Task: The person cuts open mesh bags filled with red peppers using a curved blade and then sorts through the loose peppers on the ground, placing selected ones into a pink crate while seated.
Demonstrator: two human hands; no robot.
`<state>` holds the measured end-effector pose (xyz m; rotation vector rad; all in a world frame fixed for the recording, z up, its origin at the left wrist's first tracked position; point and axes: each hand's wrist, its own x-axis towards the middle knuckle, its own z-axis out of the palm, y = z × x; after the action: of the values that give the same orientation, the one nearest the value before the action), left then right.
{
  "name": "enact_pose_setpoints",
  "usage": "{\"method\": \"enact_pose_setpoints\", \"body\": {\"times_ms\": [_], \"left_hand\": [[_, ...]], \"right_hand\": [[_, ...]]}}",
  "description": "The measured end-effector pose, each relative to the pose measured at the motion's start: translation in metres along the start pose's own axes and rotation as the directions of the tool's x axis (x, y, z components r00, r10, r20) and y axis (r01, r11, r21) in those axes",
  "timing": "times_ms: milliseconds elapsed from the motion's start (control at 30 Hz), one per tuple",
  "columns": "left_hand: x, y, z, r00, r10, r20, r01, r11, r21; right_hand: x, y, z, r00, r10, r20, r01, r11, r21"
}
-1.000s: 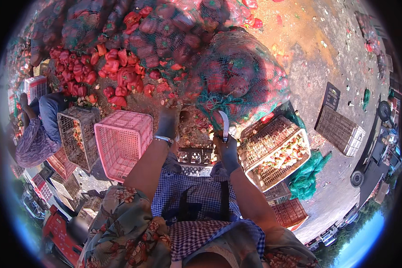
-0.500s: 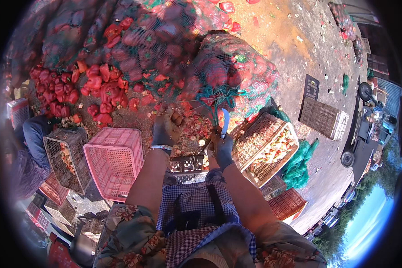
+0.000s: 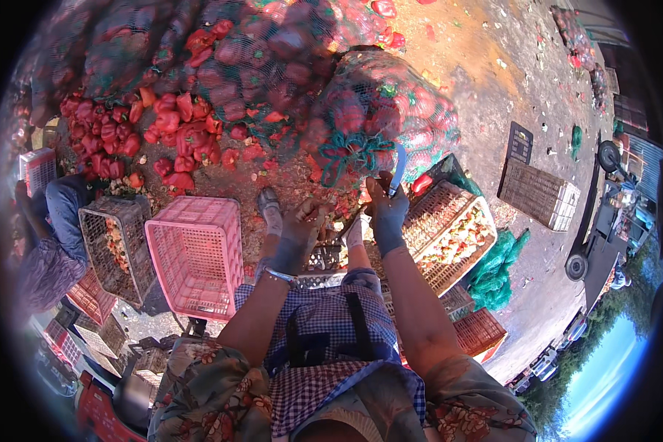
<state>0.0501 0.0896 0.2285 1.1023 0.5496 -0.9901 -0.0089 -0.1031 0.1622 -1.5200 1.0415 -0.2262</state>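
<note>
I saw loose greyish-green sleeves (image 3: 214,379) printed with reddish flowers, a blue-and-white checked apron (image 3: 330,313) with dark straps (image 3: 358,324) and a dark-red checked edge (image 3: 309,390), and a pale wristband (image 3: 279,275) on the left.

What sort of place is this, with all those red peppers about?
Most likely an open-air yard where red peppers are handled: a bulging netted sack, a crate of pale and red pieces, and a curved knife in the right hand.
</note>
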Motion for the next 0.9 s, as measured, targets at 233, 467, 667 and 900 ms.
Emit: {"method": "enact_pose_setpoints", "body": {"times_ms": [233, 467, 667, 900], "left_hand": [[-0.002, -0.006, 0.005, 1.000, -0.017, 0.019, 0.017, 0.999, -0.027], [0.010, -0.011, -0.020, 0.999, -0.006, -0.035, 0.004, 0.998, -0.059], [0.010, -0.014, -0.018, 0.999, 0.039, 0.007, -0.039, 0.994, 0.099], [0.006, -0.041, -0.007, 0.987, 0.108, 0.118, -0.150, 0.883, 0.446]], "right_hand": [[0.031, -0.039, 0.031, 0.986, -0.092, 0.140, 0.148, 0.868, -0.474], [0.023, 0.024, -0.010, 0.973, -0.045, 0.226, 0.112, 0.950, -0.292], [0.030, 0.000, -0.007, 0.995, 0.062, 0.078, -0.020, 0.891, -0.454], [0.069, -0.068, 0.023, 0.886, -0.395, 0.242, 0.438, 0.546, -0.714]]}}
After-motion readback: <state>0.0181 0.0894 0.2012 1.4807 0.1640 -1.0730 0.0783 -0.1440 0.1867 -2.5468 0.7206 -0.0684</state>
